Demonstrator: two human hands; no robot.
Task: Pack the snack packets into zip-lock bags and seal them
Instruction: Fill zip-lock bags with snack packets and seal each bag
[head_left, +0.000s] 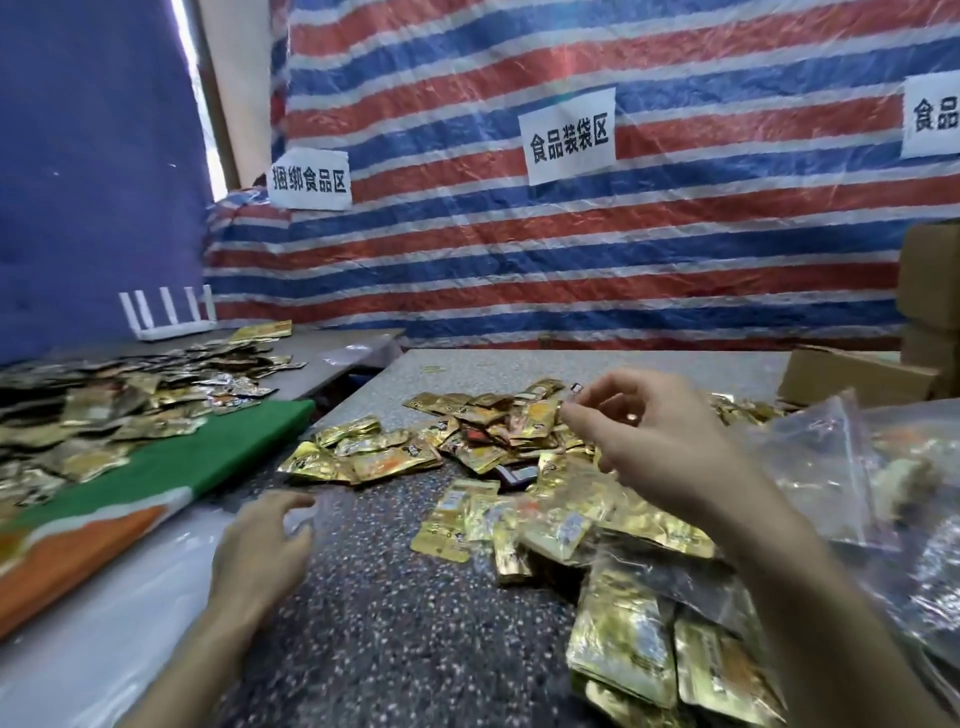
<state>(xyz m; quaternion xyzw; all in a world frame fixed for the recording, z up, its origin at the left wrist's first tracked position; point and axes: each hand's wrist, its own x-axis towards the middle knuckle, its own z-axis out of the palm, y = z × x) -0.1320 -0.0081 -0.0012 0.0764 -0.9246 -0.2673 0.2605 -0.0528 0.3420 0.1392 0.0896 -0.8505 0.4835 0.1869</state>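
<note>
Snack packets (621, 642), gold foil ones, lie stacked closest to me at my lower right. From there the loose pile runs away across the speckled table (389, 623) toward its middle. Some of the near stack seems to sit under clear film, though I cannot tell whether that is a bag around them.

My left hand (260, 551) hangs low over the table, fingers loosely curled and holding nothing, just beside a sheet of pale plastic (130, 597) at the table's left edge. Further out, my right hand (670, 441) is raised above the pile with thumb and forefinger drawn close. Something small shows at the fingertips, but it is too blurred to say whether I pinch it. To its right lie filled zip-lock bags (831, 457), crumpled and clear.

I judge I am between bags. The next move calls for an empty bag held open with one hand while the other gathers a handful from the pile.

Beyond, a green and orange cloth (171, 467) borders a second heap (130, 395) of packets on the left. Cardboard boxes (857, 376) stand at the right, and a striped tarp (519, 260) closes the back.
</note>
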